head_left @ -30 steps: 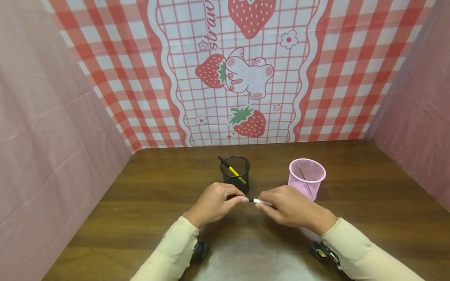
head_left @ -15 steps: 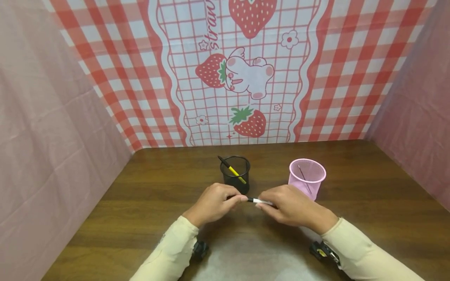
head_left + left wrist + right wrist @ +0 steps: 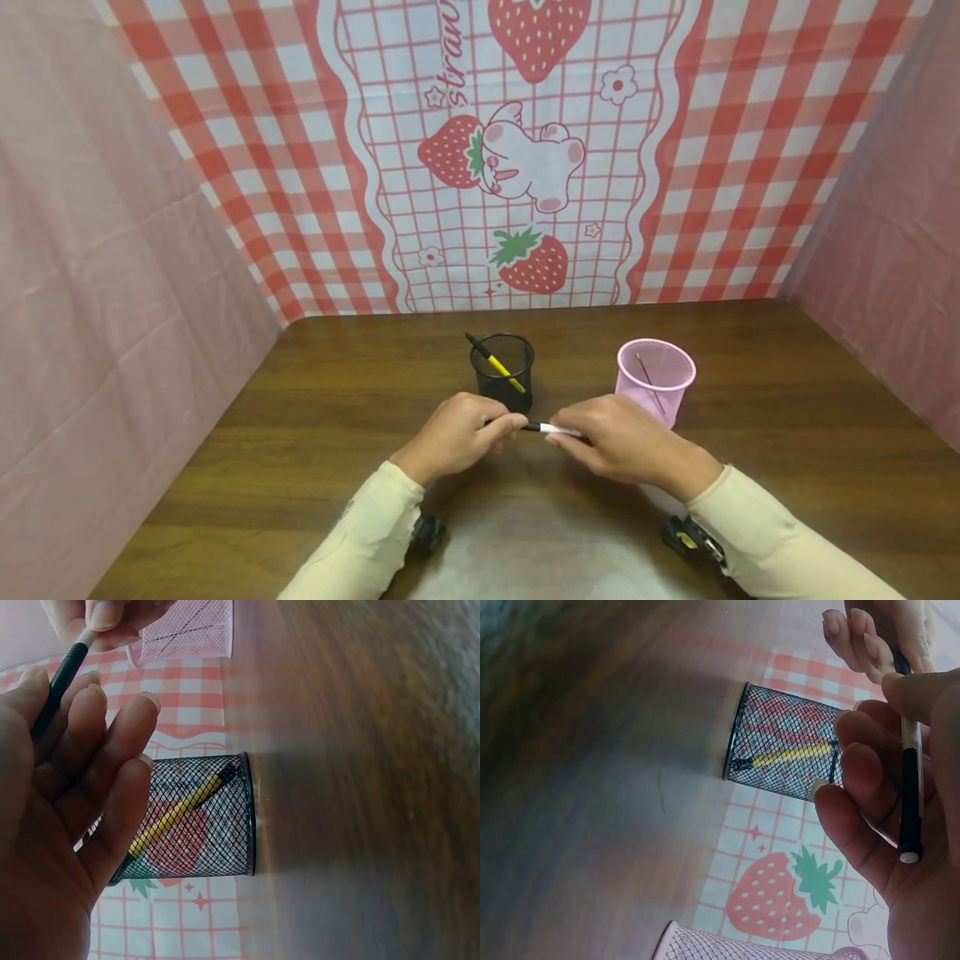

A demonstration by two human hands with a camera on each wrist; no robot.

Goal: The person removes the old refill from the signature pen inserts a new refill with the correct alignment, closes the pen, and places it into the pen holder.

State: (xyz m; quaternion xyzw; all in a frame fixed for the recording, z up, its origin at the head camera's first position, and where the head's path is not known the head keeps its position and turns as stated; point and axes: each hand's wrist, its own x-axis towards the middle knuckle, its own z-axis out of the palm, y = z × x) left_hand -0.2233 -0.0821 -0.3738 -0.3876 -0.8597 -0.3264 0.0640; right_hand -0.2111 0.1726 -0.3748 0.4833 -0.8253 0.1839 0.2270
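Note:
In the head view both hands hold one black-and-white pen (image 3: 553,429) level over the table, in front of two mesh cups. My left hand (image 3: 459,435) pinches its black end between thumb and fingers; the left wrist view shows that black end (image 3: 64,684) lying along the fingers. My right hand (image 3: 628,440) grips the white part. From the right wrist, the pen's other end (image 3: 910,795) shows a black section and a small pale tip, lying across the curled fingers. Just behind the left hand stands a black mesh cup (image 3: 516,398) with a yellow-and-black pen (image 3: 498,365) leaning inside.
A pink mesh cup (image 3: 633,392) stands behind the right hand, with a thin dark stick (image 3: 647,377) inside. The brown wooden table (image 3: 300,433) ends at a strawberry-print checked cloth (image 3: 525,167). Pink curtains (image 3: 112,250) hang at both sides.
My left hand has shifted very slightly to the left along the pen, so a little more of its black part shows between the hands. The right hand and both cups have stayed put.

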